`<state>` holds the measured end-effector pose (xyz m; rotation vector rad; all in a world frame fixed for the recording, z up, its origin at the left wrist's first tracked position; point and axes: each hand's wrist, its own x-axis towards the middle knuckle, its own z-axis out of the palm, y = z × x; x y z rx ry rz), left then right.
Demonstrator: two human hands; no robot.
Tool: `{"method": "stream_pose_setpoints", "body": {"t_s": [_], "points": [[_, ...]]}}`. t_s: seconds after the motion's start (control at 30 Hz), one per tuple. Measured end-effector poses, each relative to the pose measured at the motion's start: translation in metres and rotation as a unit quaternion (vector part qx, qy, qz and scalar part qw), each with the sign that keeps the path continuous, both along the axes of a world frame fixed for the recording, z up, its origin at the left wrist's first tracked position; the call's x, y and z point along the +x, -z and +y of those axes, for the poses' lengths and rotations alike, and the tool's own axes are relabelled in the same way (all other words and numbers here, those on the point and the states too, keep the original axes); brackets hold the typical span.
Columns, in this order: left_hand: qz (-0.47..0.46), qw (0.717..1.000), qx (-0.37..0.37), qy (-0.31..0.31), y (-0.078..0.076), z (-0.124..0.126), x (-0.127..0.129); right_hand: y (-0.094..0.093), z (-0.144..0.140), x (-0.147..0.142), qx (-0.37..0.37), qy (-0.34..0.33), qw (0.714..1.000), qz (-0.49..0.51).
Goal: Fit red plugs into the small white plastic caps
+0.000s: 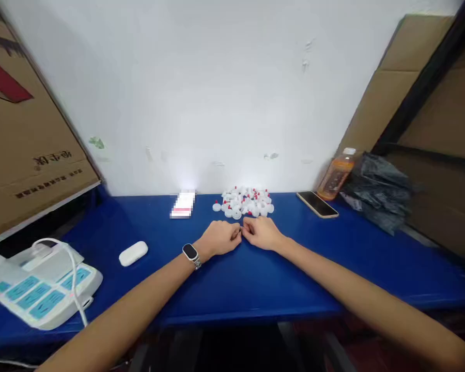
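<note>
1. L hand (219, 238) & R hand (262, 233) rest knuckles-up on the blue worktop (232, 289), fingertips meeting at centre. Both curled narrow, pinching at smth tiny between them; too small to tell what, or which hand has it.
2. Pile of small white caps w/ red bits (245, 202) lies straight ahead of the hands, just beyond the fingertips, toward the wall. Not touching either hand.
3. Pile spreads wider side-to-side than front-to-back, sits slightly R of the meeting point, so R hand is a bit nearer.
4. Watch (190, 253) on L wrist.
5. Around: white case (133, 253) well to L, phone (316, 204) & orange bottle (336, 178) to R, apart from the hands.
</note>
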<state>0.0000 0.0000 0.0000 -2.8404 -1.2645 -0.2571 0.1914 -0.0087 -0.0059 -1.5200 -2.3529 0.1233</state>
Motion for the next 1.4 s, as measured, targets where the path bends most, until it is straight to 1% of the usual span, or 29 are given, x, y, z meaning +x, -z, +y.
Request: {"method": "stream_pose_setpoints", "body": {"t_s": [0.13, 0.27, 0.4, 0.57, 0.7, 0.87, 1.1, 1.4], "points": [[0.006, 1.000, -0.002, 0.014, -0.003, 0.005, 0.001, 0.000, 0.002, -0.005, -0.003, 0.004, 0.999, -0.034], [0.005, 1.000, -0.005, 0.017, -0.003, 0.007, 0.001, 0.000, 0.004, -0.012, 0.010, 0.021, 0.998, -0.054], [-0.004, 1.000, -0.014, 0.011, -0.002, 0.007, -0.001, -0.001, 0.003, -0.012, -0.012, 0.026, 0.999, -0.019], [-0.030, 0.999, -0.032, 0.006, -0.003, 0.006, -0.007, -0.007, 0.000, 0.000, -0.070, -0.001, 0.995, 0.067], [-0.076, 0.995, -0.066, 0.005, -0.006, 0.003, -0.011, -0.011, -0.002, 0.009, -0.102, -0.023, 0.989, 0.102], [-0.089, 0.992, -0.085, 0.006, -0.009, 0.002, -0.012, -0.014, -0.002, 0.011, -0.110, -0.028, 0.988, 0.109], [-0.089, 0.991, -0.101, 0.003, -0.012, -0.001, -0.013, -0.013, -0.002, 0.010, -0.102, -0.032, 0.988, 0.110], [-0.091, 0.990, -0.103, 0.006, -0.011, 0.001, -0.013, -0.015, -0.003, 0.011, -0.109, -0.031, 0.988, 0.105]]}}
